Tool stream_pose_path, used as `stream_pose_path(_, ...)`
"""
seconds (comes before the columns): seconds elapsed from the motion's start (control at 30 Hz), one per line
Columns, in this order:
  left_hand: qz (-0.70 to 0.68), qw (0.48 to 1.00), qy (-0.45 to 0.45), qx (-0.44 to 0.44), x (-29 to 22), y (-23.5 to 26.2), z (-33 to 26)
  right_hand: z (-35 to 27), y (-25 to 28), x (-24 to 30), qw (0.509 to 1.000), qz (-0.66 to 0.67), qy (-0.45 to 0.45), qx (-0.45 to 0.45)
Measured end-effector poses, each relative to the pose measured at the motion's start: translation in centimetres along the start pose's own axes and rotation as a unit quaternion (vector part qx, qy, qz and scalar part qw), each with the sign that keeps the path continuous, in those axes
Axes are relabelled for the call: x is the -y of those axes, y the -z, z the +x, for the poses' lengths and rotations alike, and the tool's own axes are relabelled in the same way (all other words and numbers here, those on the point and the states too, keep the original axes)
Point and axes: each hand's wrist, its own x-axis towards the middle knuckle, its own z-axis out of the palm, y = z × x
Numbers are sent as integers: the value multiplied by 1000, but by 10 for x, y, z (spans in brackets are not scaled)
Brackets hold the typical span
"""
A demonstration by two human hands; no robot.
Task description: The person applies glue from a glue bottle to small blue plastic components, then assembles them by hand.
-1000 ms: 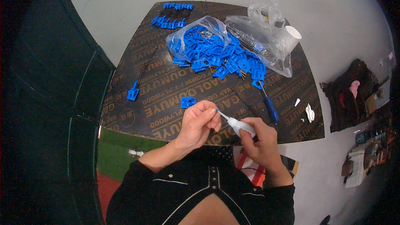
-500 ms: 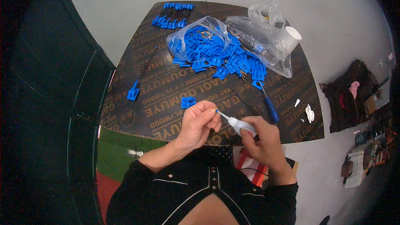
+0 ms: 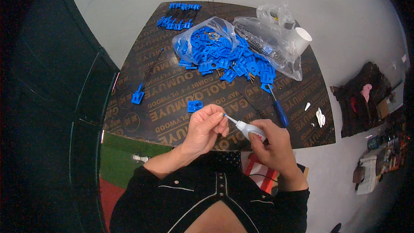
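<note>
My right hand (image 3: 272, 146) grips a small white squeeze bottle (image 3: 249, 128) whose thin nozzle points left. The nozzle tip meets a tiny part pinched in the fingers of my left hand (image 3: 206, 127); the part is mostly hidden by the fingers. Both hands are over the near edge of a dark printed board (image 3: 168, 90). A single blue plastic piece (image 3: 195, 105) lies on the board just beyond my left hand.
A heap of blue plastic pieces (image 3: 228, 58) spills from a clear bag at the back. A blue-handled screwdriver (image 3: 278, 108) lies to the right. Another blue piece (image 3: 138, 96) sits at the left, a row of them (image 3: 179, 15) at the far edge. A white cup (image 3: 302, 39) stands by more bags.
Both hands stay together at the near edge of the board with the bottle tip against my left fingers; no clear movement.
</note>
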Motion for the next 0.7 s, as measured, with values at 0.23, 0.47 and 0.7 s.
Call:
stream_pose_path(0.23, 6, 1000, -3, -2, 1, -1, 1, 2, -1, 0, 1000, -8, 12, -27)
stream_pose_path(0.47, 4, 1000, -3, -1, 2, 1, 1, 1, 3, 0, 1000, -7, 0, 11)
stream_pose_path(0.7, -41, 999, 31, 17, 0, 1, 1, -1, -1, -4, 1000, 14, -17, 8)
